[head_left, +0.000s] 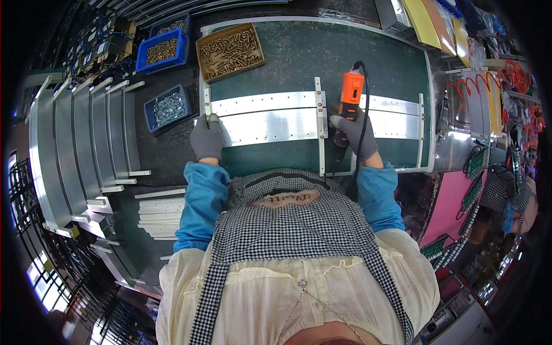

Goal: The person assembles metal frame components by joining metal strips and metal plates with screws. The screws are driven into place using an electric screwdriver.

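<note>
Two long silver metal strips (270, 127) lie side by side on the green work surface, with narrow white crossbars over them. My left hand (207, 140), in a grey glove, is closed at the near end of the left crossbar (207, 102), thumb and fingers around it; the fingertips partly hide what they pinch. Wrapped in my gloved right hand (362, 137) is an orange and black electric screwdriver (351, 89), just right of the middle crossbar (319, 106). Its tip end points towards me, and its black cable loops over that hand.
A cardboard box (201, 64) of brass-coloured screws sits at the back. Blue bins (184, 54) of small hardware stand left of it, a dark blue bin (152, 118) nearer. Assembled metal panels (63, 155) line the left; white bars (158, 215) are stacked nearby. Another person (520, 210) is far right.
</note>
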Demonstrator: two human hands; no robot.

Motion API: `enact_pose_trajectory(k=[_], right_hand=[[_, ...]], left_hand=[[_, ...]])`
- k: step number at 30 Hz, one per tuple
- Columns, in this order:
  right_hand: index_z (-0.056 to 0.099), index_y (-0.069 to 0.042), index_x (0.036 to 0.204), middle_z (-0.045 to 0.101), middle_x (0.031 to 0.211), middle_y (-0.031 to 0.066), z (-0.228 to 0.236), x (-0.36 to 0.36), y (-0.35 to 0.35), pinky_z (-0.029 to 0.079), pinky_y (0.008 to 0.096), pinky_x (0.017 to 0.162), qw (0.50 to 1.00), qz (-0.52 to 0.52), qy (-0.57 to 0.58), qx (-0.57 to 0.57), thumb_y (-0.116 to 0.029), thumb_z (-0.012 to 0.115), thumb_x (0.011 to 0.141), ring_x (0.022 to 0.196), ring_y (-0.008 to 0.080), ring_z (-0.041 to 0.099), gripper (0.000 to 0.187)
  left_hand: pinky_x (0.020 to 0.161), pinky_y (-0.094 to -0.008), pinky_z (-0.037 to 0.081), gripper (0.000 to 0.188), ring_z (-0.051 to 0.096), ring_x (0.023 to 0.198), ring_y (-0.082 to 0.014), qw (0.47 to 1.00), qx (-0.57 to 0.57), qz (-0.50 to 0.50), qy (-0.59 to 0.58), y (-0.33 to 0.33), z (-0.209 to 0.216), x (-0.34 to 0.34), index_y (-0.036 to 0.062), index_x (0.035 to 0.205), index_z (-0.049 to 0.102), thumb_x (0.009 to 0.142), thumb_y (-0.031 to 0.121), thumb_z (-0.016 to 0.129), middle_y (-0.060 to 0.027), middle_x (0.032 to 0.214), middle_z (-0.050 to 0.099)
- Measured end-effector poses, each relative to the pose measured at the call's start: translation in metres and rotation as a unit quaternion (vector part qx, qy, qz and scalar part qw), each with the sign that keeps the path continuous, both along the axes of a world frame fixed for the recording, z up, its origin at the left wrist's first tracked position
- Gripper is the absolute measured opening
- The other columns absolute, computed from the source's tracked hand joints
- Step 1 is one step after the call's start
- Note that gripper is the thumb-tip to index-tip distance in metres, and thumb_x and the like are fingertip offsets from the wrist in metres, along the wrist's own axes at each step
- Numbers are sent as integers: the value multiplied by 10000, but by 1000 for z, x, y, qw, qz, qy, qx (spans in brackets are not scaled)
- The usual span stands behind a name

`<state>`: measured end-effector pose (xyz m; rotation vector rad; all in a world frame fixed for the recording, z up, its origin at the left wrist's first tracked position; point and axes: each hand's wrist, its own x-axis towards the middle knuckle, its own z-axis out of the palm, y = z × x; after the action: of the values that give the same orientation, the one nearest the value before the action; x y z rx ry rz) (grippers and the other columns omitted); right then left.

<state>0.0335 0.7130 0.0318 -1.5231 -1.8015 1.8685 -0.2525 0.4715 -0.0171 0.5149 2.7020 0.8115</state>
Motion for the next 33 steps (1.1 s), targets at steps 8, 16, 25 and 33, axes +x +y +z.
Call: enact_pose_trajectory(k=[8,16,25,33], right_hand=[[337,63,1437,685,999,178,118,24,1,558,382,813,939,-125,233,219,-114,627,815,869,266,681,709],[295,59,1436,679,946,153,120,9,12,550,454,824,817,-149,480,284,-84,672,806,843,295,662,749],[306,64,1422,673,959,145,96,-13,7,557,455,834,828,-180,427,314,-61,615,834,879,282,664,675],[311,51,1418,688,944,122,88,-26,4,559,454,849,841,-176,417,296,-65,652,836,891,271,677,685]], left_hand=[[964,-444,474,502,587,1150,-410,995,16,-29,90,8,33,9,21,1298,555,935,366,600,-245,1225,616],[1161,-468,321,524,383,1389,-387,846,118,-500,141,112,40,83,56,1336,502,864,192,683,-167,1389,513],[1212,-557,98,1052,147,1486,-396,815,-5,-564,136,132,16,95,63,1500,309,714,655,684,-137,1558,325],[1207,-561,100,1080,164,1485,-382,812,-39,-564,148,135,14,97,68,1508,302,709,721,623,-118,1568,318]])
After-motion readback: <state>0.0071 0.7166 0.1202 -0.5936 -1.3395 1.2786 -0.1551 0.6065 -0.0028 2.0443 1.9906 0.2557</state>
